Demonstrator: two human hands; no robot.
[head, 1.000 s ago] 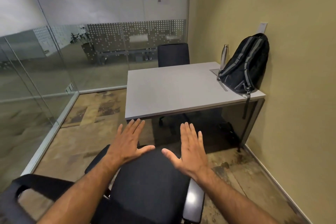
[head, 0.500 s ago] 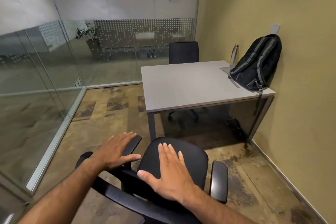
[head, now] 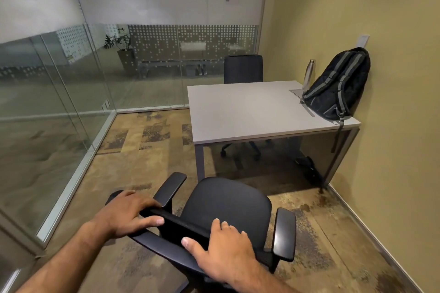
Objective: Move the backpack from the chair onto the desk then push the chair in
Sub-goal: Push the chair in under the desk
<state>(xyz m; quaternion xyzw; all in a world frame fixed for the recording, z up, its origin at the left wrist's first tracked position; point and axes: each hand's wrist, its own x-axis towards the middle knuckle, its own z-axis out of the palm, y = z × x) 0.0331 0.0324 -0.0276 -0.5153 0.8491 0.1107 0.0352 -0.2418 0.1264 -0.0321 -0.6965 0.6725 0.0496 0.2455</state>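
Observation:
A black backpack with grey stripes (head: 339, 84) stands on the right end of the grey desk (head: 250, 112), leaning against the yellow wall. A black office chair (head: 226, 202) with armrests sits on the floor in front of the desk, its seat facing the desk and apart from it. My left hand (head: 128, 214) grips the left part of the chair's backrest top. My right hand (head: 221, 245) grips the same top edge further right, thumb toward me.
A steel bottle (head: 309, 74) stands on the desk behind the backpack. A second black chair (head: 243, 69) sits at the desk's far side. Glass walls (head: 59, 102) close the left and back; the yellow wall (head: 392, 126) runs along the right.
The view has pulled back from the desk. My hands went from hovering flat over the chair to closing on the top of its backrest.

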